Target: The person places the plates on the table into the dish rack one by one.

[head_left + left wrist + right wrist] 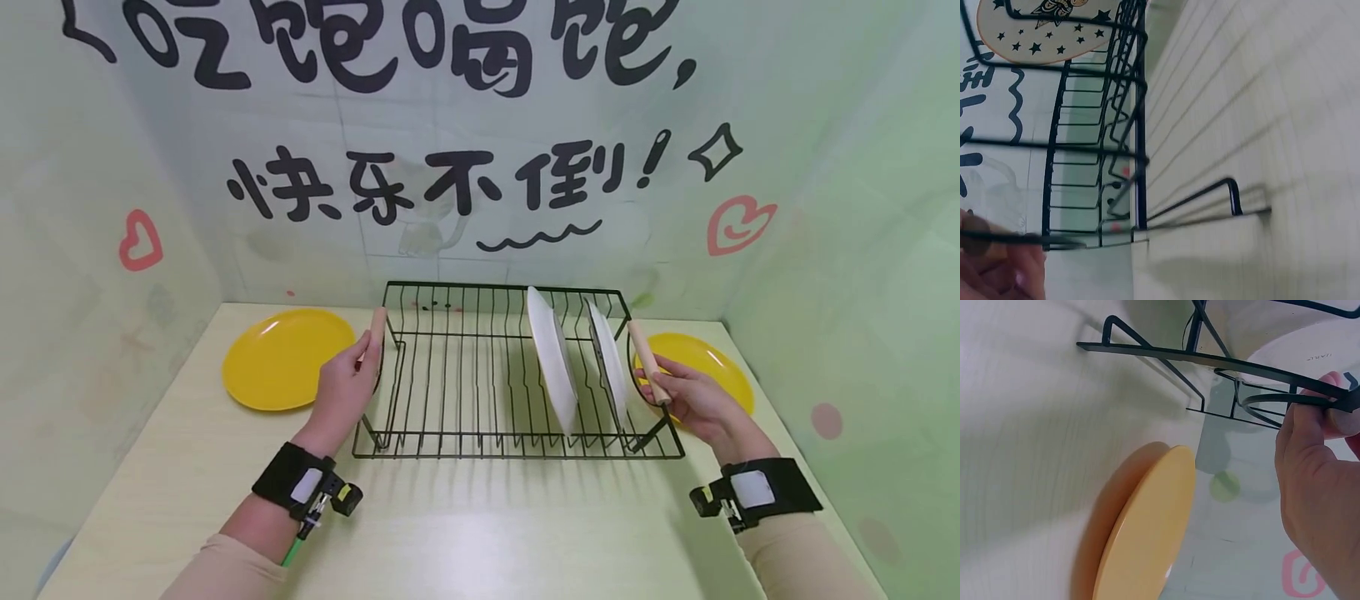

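A black wire dish rack point(465, 392) stands mid-table with two white plates point(552, 360) upright in its right half. My left hand point(347, 385) grips the rack's left wooden handle point(377, 327). My right hand point(686, 398) grips the right wooden handle point(648, 362). In the left wrist view the rack wires point(1125, 125) run past a star-printed plate point(1041, 28), with my fingers point(997, 269) at the bottom left. The right wrist view has my fingers point(1316, 469) curled on the rack's wire point(1210, 359) beside a yellow plate point(1147, 531).
One yellow plate point(285, 357) lies flat at the table's left; another yellow plate point(705, 367) lies behind my right hand. Pale green walls point(480, 167) with black lettering enclose the table on three sides. Bare tabletop point(487, 525) stretches in front of the rack.
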`<state>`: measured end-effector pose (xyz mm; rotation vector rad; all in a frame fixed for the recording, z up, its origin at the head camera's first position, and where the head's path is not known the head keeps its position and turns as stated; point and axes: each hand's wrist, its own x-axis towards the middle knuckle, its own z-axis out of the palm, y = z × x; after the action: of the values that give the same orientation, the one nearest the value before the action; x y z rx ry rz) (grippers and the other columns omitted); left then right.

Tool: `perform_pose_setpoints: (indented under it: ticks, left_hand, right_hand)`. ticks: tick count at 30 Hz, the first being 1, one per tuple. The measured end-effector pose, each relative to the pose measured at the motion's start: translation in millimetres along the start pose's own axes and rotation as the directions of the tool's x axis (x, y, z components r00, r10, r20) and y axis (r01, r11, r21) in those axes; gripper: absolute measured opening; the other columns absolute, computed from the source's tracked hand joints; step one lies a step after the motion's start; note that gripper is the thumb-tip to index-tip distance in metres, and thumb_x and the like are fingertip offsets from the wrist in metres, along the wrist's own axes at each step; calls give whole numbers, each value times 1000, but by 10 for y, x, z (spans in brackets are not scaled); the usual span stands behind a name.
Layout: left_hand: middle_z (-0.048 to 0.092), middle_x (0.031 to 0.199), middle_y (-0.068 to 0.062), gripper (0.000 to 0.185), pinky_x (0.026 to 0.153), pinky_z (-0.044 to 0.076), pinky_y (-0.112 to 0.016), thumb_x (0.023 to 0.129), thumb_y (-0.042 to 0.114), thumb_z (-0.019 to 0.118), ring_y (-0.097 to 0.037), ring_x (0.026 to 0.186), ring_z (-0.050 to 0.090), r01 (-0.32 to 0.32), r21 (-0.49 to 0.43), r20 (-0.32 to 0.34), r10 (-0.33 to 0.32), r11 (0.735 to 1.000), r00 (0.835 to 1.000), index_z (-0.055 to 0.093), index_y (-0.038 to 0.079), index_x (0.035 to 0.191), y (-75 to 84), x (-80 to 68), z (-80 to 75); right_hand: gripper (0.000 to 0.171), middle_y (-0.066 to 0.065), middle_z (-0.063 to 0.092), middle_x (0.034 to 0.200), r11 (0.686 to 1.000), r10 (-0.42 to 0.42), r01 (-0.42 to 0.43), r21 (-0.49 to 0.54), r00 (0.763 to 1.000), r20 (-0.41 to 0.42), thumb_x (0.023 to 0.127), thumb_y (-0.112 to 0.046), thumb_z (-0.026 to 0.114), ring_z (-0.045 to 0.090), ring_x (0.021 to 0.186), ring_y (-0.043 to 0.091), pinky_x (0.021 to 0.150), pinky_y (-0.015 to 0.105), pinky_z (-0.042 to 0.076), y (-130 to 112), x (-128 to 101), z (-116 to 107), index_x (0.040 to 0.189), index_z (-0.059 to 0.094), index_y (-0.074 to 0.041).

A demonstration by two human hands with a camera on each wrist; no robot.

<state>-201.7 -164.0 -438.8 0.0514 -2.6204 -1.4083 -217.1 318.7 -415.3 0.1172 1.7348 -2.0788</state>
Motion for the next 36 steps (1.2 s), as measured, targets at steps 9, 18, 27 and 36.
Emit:
perform_pose_setpoints:
  ticks: [9,18,27,36]
  left_hand:
    - [47,138,-20,60,91,44,-50,102,45,31,-36,110,52,-51,38,-54,53,998,997,36,3,145,-322,-66,-245]
    - [40,134,-34,48,98,21,-60,96,17,50,-50,121,32,-78,328,-134,128,942,983,42,-10,134,-612,-98,-609]
    - [7,141,-45,78,91,21,-76,92,27,55,-66,123,7,104,565,-31,-104,819,994,13,-11,145,-799,-4,-953]
    - [-2,142,-45,81,94,17,-76,94,27,51,-66,124,3,191,591,-60,-194,783,979,3,-15,144,-1040,75,-1099]
  right_hand:
    - [65,-1,70,100,999,-1,0,32,1000,14,100,-10,43,67,77,9,77,22,55,23,4,2,152,4,-2]
    - [66,-2,70,100,1000,-1,0,29,1000,19,100,-11,43,66,76,9,77,21,55,20,9,2,152,3,-3]
    - [67,-2,69,101,1000,5,-5,6,1000,14,100,-13,45,67,77,10,79,21,55,6,-23,-19,152,4,-5]
    - [67,-3,70,101,1000,4,-4,10,1000,4,100,-13,45,67,77,9,78,21,55,16,-13,-9,152,4,-5]
